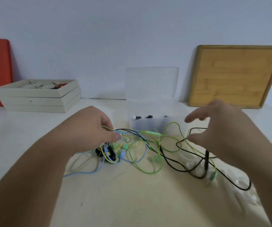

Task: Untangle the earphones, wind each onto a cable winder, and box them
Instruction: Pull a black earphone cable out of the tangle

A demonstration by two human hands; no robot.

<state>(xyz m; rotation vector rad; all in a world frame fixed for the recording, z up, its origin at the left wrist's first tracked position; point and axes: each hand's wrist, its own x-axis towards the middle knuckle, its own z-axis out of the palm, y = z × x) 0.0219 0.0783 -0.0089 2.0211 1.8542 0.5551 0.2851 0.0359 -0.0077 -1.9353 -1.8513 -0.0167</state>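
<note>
Judged to be at the first step: untangling, with nothing from this heap wound or boxed yet. Pinches a bunch of strands at the knot of the earphones [140,145] with the left hand [89,128], centre left of the frame, with fingers curled round them. Hovers the right hand [222,128], centre right and blurred, with fingers spread and gripping nothing, just above a loop of black cable [177,168]. Finds the tangle sprawled over the middle of the frame on the table [132,202], just in front of the open clear box [148,126], with buds bunched below the left hand. Next, probably: hold the knot fast with the left, catch the black loop with the right, and draw it out sideways. Go slowly, so as not to tighten the green cable [148,173] and blue cable [83,172] round it.
</note>
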